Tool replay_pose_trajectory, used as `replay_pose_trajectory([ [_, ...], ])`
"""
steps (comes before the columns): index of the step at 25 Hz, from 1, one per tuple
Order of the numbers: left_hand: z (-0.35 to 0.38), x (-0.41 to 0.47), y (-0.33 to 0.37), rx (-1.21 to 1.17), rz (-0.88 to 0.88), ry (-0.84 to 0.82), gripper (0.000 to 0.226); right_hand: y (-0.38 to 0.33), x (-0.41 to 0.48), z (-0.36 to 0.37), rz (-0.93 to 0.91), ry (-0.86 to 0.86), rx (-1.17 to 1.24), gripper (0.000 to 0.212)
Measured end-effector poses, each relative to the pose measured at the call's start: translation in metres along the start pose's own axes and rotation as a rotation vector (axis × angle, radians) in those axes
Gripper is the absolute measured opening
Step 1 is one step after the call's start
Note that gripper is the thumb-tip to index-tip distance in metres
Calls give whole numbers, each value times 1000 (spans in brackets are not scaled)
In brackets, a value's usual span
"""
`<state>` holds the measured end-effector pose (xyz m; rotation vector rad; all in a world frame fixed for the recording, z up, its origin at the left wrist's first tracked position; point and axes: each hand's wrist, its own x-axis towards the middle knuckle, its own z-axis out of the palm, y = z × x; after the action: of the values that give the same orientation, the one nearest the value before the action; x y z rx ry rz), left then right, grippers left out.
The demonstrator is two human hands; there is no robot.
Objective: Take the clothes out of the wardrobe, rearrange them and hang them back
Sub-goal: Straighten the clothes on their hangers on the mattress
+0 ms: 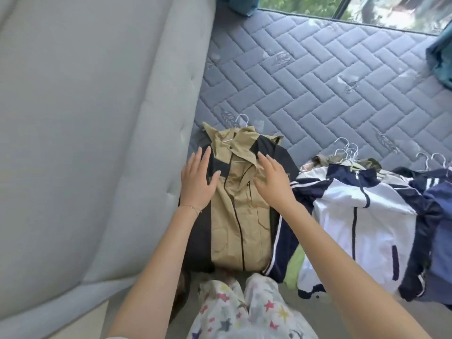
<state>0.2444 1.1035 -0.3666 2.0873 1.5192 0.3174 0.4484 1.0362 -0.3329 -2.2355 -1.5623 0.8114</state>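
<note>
A tan and black jacket [241, 216] lies on its white hanger [242, 119] at the near left of the mattress [318, 81]. My left hand [198, 178] hovers flat over its left shoulder, fingers straight. Over the collar and right chest, my right hand [274, 179] is spread open. Neither hand grips anything. To the right lies a white and navy jacket [362, 216] on top of a pile with several white hangers [347, 152]. Further right lies a blue garment [437, 209] with two hangers [433, 161].
A grey padded headboard [85, 143] rises along the left, close to the tan jacket. The blue quilted mattress stretches back to a window [354, 8]. A teal cloth [440, 55] hangs at the right edge. My star-patterned trousers [244, 311] are at the bottom.
</note>
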Motion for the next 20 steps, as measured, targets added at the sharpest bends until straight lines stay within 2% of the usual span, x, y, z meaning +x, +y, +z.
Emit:
replay_pose_trajectory([
  [6,101,120,-84,-112,16,-5,58,67,136,82,118,12,33,63],
  [10,199,186,-140,-47,54,-48,60,137,222,156,140,48,1,62],
  [15,263,251,-174,21,43,33,61,197,298,204,152,92,-181,67],
  [20,288,262,-183,125,21,188,56,228,328,219,178,168,-275,83],
])
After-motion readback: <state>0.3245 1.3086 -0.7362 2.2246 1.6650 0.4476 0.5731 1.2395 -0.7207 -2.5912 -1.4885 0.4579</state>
